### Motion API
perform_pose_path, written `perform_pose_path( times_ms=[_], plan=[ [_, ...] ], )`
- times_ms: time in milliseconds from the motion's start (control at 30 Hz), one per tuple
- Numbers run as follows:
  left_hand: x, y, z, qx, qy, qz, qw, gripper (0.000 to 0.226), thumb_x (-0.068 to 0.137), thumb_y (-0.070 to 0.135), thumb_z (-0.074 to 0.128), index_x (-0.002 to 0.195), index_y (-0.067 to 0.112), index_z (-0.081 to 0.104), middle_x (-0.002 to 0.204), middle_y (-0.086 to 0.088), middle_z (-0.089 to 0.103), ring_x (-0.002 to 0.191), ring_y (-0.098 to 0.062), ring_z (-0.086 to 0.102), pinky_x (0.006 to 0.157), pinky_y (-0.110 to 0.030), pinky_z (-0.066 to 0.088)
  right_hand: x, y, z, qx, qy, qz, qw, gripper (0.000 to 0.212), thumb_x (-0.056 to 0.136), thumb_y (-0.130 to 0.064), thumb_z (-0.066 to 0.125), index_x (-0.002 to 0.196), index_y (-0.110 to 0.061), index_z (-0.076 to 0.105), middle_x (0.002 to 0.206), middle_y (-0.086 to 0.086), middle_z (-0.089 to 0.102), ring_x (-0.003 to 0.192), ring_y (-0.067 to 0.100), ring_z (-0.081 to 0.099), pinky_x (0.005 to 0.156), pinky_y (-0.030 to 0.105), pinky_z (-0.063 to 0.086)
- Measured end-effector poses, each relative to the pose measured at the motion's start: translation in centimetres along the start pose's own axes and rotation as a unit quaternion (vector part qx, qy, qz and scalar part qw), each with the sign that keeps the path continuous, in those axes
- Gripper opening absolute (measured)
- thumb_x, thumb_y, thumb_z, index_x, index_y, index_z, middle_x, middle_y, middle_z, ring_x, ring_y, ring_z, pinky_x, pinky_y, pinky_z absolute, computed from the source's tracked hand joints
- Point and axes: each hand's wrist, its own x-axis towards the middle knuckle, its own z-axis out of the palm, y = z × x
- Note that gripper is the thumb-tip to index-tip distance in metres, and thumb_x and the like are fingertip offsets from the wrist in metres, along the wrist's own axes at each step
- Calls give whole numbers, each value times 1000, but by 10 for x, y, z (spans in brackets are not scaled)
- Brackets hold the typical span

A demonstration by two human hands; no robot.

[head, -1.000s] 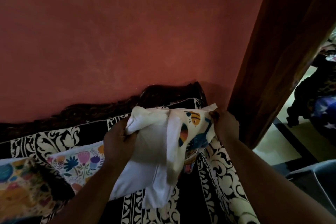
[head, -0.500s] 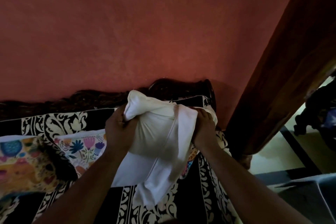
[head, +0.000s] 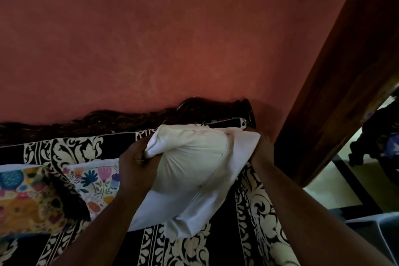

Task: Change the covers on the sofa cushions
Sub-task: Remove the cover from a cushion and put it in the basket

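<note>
I hold a cream cushion insert [head: 190, 162] in front of the sofa back. My left hand [head: 138, 164] grips its upper left corner. A cover turned white side out [head: 235, 155] wraps the insert's right end and hangs down below it. My right hand [head: 262, 151] grips the cover's upper right edge. The cover's printed side is hidden. Two cushions in floral covers lie on the sofa at the left: one with blue and pink flowers [head: 95, 179], one yellow and orange [head: 26, 198].
The sofa [head: 71, 151] wears a black and cream patterned throw under a carved dark wooden back [head: 129, 116]. A red wall rises behind. A dark wooden door frame [head: 336, 93] stands at the right, with a doorway and a grey object [head: 375, 231] at the lower right.
The cover's colourful printed side has gone out of sight and only white fabric shows. My right hand has pulled the cover further over the insert, which now bulges more.
</note>
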Motion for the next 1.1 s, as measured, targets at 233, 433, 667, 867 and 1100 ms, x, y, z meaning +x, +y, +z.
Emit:
perform_pose_path(
  times_ms=[233, 433, 667, 867, 1100],
  plan=[
    [19, 7, -1, 52, 11, -28, 998, 13, 85, 24, 77, 88, 23, 65, 74, 14, 62, 74, -5, 63, 65, -18, 42, -46, -79, -42, 276, 76, -65, 956, 26, 106, -28, 50, 124, -20, 66, 108, -14, 65, 100, -6, 60, 79, 8, 43],
    [23, 26, 14, 89, -62, 68, 992, 40, 78, 42, 66, 110, 19, 74, 96, -2, 76, 89, -17, 67, 75, -24, 45, -87, -130, -24, 66, -52, -326, 942, 105, 66, -78, 72, 152, -30, 36, 147, -5, 50, 136, 16, 47, 112, 41, 39],
    [52, -3, -9, 203, -146, 155, 956, 101, 70, 80, 62, 148, 18, 43, 143, -8, 55, 131, -26, 50, 111, -44, 38, -84, -122, -23, 217, 58, -280, 933, 53, 81, -40, 77, 126, -15, 63, 109, -10, 69, 103, 4, 65, 86, 13, 47],
    [42, -81, -50, 285, -142, -75, 945, 110, 56, 95, 53, 146, 31, 43, 148, -4, 50, 138, -28, 44, 112, -52, 33, -76, -103, -41, 292, 67, -206, 932, 57, 85, -11, 80, 116, -46, 50, 100, -43, 60, 102, -27, 52, 87, -2, 36],
    [49, -59, -21, 188, -73, 54, 978, 34, 89, 52, 60, 100, 23, 74, 92, -2, 75, 87, -25, 70, 73, -33, 50, -75, -98, -33, 87, 123, -145, 978, 92, 83, -24, 81, 156, -12, 27, 155, 9, 41, 143, 27, 38, 118, 40, 31]
  ],
)
